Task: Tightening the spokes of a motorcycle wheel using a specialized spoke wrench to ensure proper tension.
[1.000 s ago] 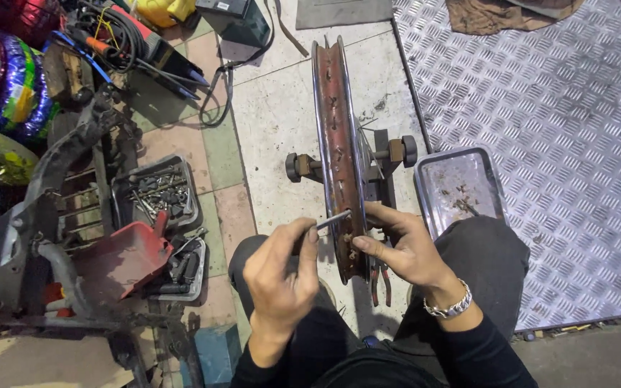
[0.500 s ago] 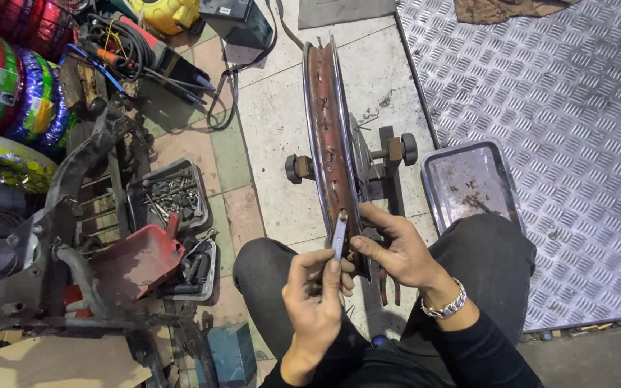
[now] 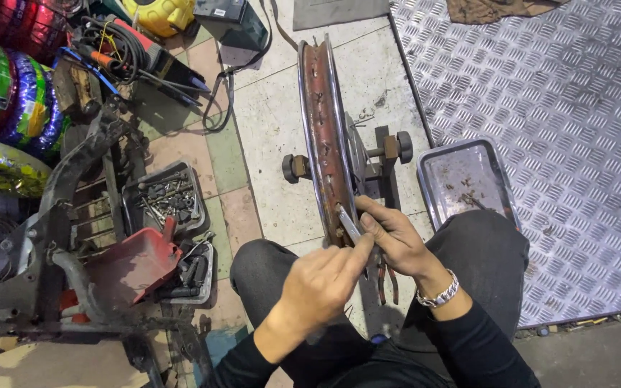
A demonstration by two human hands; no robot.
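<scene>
A rusty wheel rim (image 3: pixel 323 122) with chrome edges stands upright on a dark stand (image 3: pixel 384 172) in front of me. My left hand (image 3: pixel 323 282) grips a thin metal tool (image 3: pixel 348 224) whose tip rests on the rim's inner channel near its lower end. My right hand (image 3: pixel 391 236) is wrapped around the rim's near edge beside the tool tip, steadying it; a metal watch (image 3: pixel 438 294) sits on that wrist. Both hands touch each other at the thumbs. My knees in dark trousers flank the stand.
A flat metal tray (image 3: pixel 465 179) with a few bits lies right of the stand, beside a checker-plate sheet (image 3: pixel 540 108). To the left are trays of bolts (image 3: pixel 167 197), a red part (image 3: pixel 134 262), a dark motorcycle frame (image 3: pixel 44 244), cables and colourful wrapped tyres (image 3: pixel 8 93).
My left hand swung the tool from level to upright, then down and forward onto the rim's channel. My right hand stayed on the rim's near edge.
</scene>
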